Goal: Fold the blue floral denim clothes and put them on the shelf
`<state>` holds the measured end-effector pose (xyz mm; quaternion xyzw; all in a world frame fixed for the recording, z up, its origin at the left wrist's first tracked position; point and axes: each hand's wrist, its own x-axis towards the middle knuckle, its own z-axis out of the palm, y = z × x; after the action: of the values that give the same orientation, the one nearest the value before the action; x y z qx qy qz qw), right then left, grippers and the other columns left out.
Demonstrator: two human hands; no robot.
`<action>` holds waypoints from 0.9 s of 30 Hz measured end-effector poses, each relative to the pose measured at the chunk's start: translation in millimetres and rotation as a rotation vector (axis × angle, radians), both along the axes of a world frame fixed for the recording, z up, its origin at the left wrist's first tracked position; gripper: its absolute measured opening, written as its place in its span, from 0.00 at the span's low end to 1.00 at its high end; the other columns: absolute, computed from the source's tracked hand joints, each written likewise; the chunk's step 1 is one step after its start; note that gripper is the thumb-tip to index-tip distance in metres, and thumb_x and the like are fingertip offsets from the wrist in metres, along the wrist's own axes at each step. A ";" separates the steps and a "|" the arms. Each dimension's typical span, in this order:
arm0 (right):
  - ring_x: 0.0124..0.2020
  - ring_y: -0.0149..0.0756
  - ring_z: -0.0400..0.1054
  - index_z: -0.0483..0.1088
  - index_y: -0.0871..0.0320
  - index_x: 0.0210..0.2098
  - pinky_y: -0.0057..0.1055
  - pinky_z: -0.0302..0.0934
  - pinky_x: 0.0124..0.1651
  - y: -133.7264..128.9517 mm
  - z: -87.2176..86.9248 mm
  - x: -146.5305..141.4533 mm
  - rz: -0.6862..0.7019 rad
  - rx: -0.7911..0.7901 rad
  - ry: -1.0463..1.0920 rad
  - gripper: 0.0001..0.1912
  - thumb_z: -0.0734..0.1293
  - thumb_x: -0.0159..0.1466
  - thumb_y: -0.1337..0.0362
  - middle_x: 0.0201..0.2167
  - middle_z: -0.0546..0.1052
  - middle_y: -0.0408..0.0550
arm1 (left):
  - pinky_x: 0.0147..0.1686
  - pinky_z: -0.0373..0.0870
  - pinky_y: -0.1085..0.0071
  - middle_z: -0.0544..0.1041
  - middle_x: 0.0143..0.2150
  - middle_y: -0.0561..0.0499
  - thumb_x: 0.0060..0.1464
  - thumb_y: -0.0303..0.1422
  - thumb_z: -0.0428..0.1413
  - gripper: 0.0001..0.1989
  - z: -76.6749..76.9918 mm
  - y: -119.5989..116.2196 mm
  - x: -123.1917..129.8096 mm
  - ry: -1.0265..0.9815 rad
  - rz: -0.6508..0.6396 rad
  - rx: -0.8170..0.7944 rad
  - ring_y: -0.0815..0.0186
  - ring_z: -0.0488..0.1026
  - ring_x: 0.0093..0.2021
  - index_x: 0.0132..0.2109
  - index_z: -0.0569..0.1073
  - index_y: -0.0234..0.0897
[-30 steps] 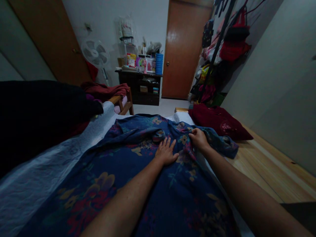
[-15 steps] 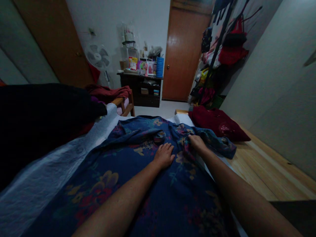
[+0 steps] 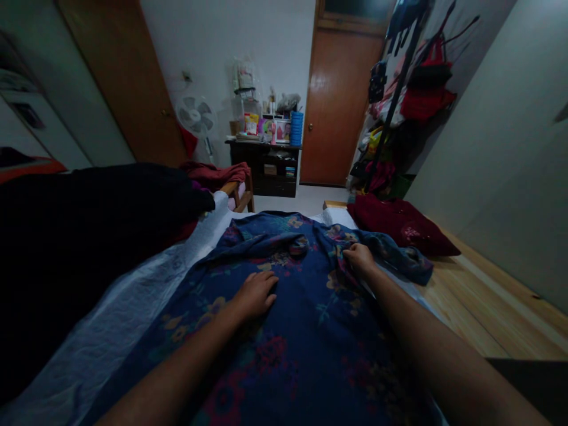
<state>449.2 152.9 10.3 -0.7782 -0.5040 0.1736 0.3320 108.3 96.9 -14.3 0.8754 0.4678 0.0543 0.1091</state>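
A dark blue garment with a floral print (image 3: 293, 331) lies spread over a white sheet. Its left sleeve is folded inward across the upper part, while the other sleeve stretches out to the right, past the sheet. My left hand (image 3: 257, 293) rests on the middle of the cloth, palm down, fingers spread and holding nothing. Farther right, my right hand (image 3: 360, 258) pinches the fabric near the base of the right sleeve, its fingers closed on a fold.
Black clothing (image 3: 89, 236) is heaped at the left. A folded maroon garment (image 3: 399, 225) lies at the back right, beside wooden boards (image 3: 488, 296). Beyond the sheet stand a fan (image 3: 195, 115), a dark cabinet (image 3: 261, 168) and a door (image 3: 335, 100).
My left hand has moved left and slightly toward me across the cloth. My right hand keeps its pinch at the sleeve. The view has shifted a little to the left.
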 end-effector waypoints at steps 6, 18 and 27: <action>0.19 0.30 0.62 0.67 0.58 0.23 0.24 0.51 0.22 -9.7 6.5 -7.2 0.014 -0.016 0.187 0.03 0.63 0.53 0.67 0.17 0.67 0.40 | 0.65 0.52 0.58 0.63 0.66 0.45 0.55 0.35 0.52 0.23 0.4 2.2 -92.6 0.140 0.326 0.110 0.54 0.56 0.67 0.59 0.70 0.41; 0.16 0.28 0.61 0.69 0.60 0.22 0.24 0.51 0.21 -8.1 -2.2 -16.8 0.019 -0.019 0.184 0.04 0.66 0.52 0.67 0.15 0.68 0.40 | 0.64 0.54 0.57 0.64 0.65 0.42 0.61 0.35 0.44 0.25 -39.3 -21.3 -132.7 0.209 0.423 0.144 0.54 0.58 0.66 0.63 0.65 0.37; 0.20 0.32 0.64 0.68 0.57 0.18 0.27 0.51 0.24 4.6 -4.9 -3.1 -0.043 -0.068 -0.049 0.09 0.68 0.53 0.62 0.15 0.70 0.42 | 0.63 0.57 0.62 0.68 0.62 0.43 0.58 0.36 0.49 0.22 -22.4 -12.7 -143.9 0.099 0.442 0.083 0.57 0.63 0.62 0.58 0.70 0.36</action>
<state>446.1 157.5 5.4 -0.8036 -0.4892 0.1642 0.2967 -35.5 84.2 -36.7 0.7569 0.6504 0.0533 0.0354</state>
